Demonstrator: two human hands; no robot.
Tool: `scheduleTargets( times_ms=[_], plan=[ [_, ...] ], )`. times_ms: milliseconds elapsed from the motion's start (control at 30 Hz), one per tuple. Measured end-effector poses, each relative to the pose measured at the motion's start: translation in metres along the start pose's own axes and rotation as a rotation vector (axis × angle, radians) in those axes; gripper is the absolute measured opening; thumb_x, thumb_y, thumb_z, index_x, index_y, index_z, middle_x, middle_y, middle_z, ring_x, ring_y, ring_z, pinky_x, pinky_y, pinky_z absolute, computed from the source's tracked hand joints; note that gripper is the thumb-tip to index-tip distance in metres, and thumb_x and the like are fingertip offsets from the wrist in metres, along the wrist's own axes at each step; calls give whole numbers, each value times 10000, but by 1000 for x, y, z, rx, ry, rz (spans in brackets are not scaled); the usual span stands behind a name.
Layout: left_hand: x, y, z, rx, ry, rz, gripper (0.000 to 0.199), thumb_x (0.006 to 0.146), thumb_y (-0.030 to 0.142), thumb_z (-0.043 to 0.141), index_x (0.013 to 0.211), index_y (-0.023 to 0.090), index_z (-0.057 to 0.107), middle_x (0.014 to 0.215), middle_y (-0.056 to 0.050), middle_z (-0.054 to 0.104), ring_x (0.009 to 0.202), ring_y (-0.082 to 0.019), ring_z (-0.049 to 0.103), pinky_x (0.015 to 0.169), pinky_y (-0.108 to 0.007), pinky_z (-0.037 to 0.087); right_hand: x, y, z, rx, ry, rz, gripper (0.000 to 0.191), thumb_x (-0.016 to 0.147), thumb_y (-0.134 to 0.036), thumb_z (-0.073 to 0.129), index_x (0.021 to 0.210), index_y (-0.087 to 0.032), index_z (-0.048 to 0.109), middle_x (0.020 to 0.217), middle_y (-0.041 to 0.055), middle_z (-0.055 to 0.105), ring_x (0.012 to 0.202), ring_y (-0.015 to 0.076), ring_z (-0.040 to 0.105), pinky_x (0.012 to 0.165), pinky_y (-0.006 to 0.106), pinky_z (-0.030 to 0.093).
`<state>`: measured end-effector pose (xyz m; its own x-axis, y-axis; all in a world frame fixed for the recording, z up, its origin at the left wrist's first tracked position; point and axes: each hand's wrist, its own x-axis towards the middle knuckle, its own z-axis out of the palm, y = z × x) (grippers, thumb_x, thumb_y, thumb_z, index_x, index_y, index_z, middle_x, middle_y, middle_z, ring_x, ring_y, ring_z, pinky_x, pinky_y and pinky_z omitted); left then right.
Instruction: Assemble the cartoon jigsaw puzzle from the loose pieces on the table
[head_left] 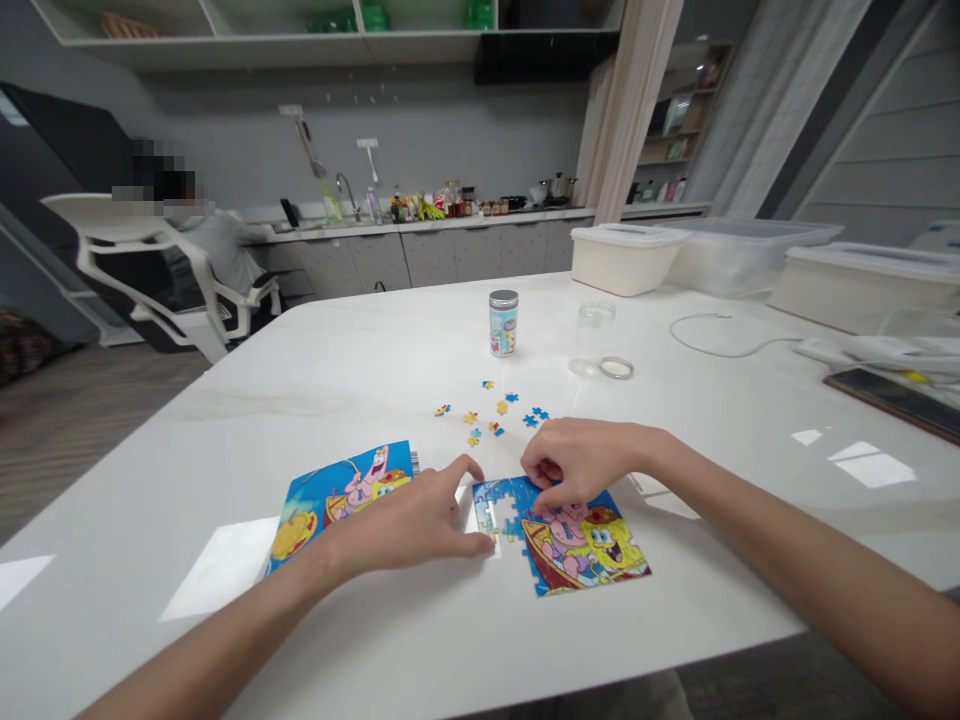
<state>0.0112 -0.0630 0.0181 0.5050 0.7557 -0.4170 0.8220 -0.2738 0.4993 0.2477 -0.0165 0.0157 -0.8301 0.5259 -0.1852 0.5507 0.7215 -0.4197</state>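
A partly assembled jigsaw puzzle [555, 565] of cartoon figures in a boat lies on the white table, with a gap in its left part. My left hand [420, 515] is open at its left side, thumb and index finger spread apart by the puzzle's edge. Over the upper middle of the puzzle, my right hand [581, 460] has its fingers curled and pinched; whatever is between them is hidden. A printed picture sheet [300, 510] with the same figures lies partly under my left forearm. Beyond both hands, several loose puzzle pieces [502, 407] are scattered.
A printed jar with a silver lid [503, 330] stands behind the pieces. To its right are a clear jar [589, 345] and a ring-shaped lid [616, 368]. Storage boxes [626, 262], a cable [720, 350] and a phone [892, 400] occupy the right side. A person [214, 255] sits far left.
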Motion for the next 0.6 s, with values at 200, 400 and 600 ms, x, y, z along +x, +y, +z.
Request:
scheduleTargets(
  times_ms=[200, 400, 600],
  plan=[
    [2, -3, 1, 5, -3, 11, 597, 734, 570, 583, 1212, 254, 417, 700, 39, 532, 614, -125, 425, 569, -263, 306, -3, 0, -7, 14, 54, -2, 268, 755, -394, 641, 633, -174, 549, 584, -29, 551, 518, 85, 455, 520, 228, 319],
    [5, -7, 1, 1, -3, 32, 627, 735, 567, 581, 1245, 248, 405, 704, 36, 516, 621, -125, 421, 563, -258, 301, 0, 8, -1, 52, -45, 24, 360, 658, -507, 715, 642, -181, 563, 595, -35, 541, 531, 91, 444, 518, 234, 326],
    [7, -9, 1, 2, 5, 38, 597, 740, 564, 584, 1224, 263, 408, 681, 49, 504, 596, -118, 410, 552, -256, 295, 0, 10, -2, 78, -60, 24, 354, 665, -502, 717, 667, -184, 562, 618, -36, 533, 544, 90, 445, 525, 237, 333]
  ],
)
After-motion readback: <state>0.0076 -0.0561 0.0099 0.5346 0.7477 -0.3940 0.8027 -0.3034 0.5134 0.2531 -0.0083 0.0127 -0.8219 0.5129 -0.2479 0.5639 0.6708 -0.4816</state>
